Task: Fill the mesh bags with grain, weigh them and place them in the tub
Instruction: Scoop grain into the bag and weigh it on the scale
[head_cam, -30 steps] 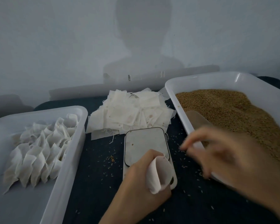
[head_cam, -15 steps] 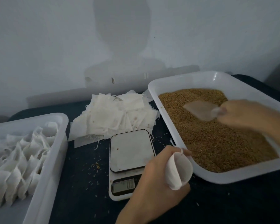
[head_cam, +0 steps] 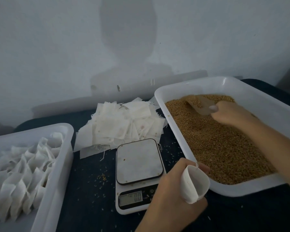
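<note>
We scoop grain from a tray while holding a mesh bag open beside a kitchen scale.

Our left hand curls around a white mesh bag, holding its mouth open just at the near rim of the grain tray, right of the scale. Our right hand grips a translucent scoop, fingers closed on its handle, the scoop's bowl dug into the brown grain at the tray's far end. The scale sits on the dark worktop with a bare platform; its display seems to read zero. Loose grains lie scattered around it. Behind the scale is a heap of flat white bags. At the left, a white tub holds rows of filled bags standing side by side.
</note>
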`<act>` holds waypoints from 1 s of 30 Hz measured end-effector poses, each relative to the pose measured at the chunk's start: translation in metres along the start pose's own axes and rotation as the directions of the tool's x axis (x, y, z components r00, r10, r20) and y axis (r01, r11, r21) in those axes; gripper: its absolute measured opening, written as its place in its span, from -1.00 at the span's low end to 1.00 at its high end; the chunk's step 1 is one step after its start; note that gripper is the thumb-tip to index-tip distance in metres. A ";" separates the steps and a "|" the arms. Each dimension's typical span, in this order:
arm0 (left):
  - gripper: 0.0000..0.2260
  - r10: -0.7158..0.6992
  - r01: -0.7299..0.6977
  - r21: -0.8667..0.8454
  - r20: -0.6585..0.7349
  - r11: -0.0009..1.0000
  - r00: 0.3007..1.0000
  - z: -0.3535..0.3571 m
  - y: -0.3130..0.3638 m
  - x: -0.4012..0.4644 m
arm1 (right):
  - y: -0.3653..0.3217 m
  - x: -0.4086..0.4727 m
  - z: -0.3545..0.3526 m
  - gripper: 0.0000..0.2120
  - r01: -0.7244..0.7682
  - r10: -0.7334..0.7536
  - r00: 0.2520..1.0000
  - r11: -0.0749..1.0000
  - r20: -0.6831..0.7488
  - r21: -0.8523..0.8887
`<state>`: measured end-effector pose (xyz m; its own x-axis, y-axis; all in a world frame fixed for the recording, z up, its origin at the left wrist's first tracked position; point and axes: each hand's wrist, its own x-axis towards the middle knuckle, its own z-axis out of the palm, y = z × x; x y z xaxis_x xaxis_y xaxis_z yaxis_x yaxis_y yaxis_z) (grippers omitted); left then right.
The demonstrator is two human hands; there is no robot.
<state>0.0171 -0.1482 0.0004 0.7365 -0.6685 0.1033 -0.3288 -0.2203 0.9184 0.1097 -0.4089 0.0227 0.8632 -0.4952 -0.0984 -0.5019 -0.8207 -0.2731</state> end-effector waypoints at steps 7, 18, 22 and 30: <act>-0.61 0.035 -0.035 -0.027 0.004 0.999 0.999 0.000 -0.001 0.001 | 0.027 -0.032 -0.008 -0.93 0.019 -0.008 1.000 0.927 -0.030 0.376; -0.73 -0.057 0.027 -0.217 -0.133 0.976 0.989 -0.021 0.000 -0.006 | 0.017 -0.090 -0.036 -0.81 0.250 -0.253 0.966 0.880 -0.046 0.405; -0.78 -0.126 0.119 -0.043 -0.420 0.992 0.899 -0.053 -0.009 -0.004 | 0.002 -0.123 -0.070 -0.63 0.386 -0.454 0.889 0.811 0.058 0.439; -0.64 -0.127 0.216 0.138 -0.472 0.967 0.872 -0.074 -0.013 -0.011 | -0.030 -0.143 -0.098 -0.48 0.585 -0.625 0.735 0.780 0.261 0.221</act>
<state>0.0572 -0.0850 0.0157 0.9634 -0.2199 0.1537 -0.2407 -0.4554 0.8572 -0.0038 -0.3418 0.1383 0.9629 0.2234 -0.1516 0.1253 -0.8672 -0.4819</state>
